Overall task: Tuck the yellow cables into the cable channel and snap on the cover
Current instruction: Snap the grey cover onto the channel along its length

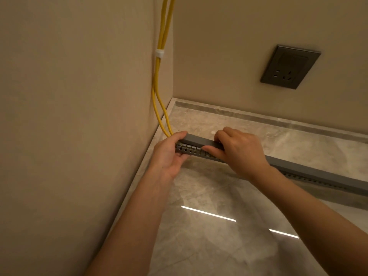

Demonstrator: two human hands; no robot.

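Two yellow cables (159, 80) hang down the left wall, held by a white clip (160, 53), and run into the left end of a grey slotted cable channel (191, 150) lying on the marble floor. A grey cover (199, 142) sits on top of the channel and stretches away to the right. My left hand (171, 154) grips the channel's left end, fingers over the cover's tip. My right hand (237, 150) clasps cover and channel together just to the right, thumb on the slotted side. The cables inside are hidden.
A beige wall (79, 116) stands on the left and another at the back, meeting in a corner. A dark grey power socket (288, 66) is set in the back wall. A stone skirting (258, 118) runs along the floor's edge.
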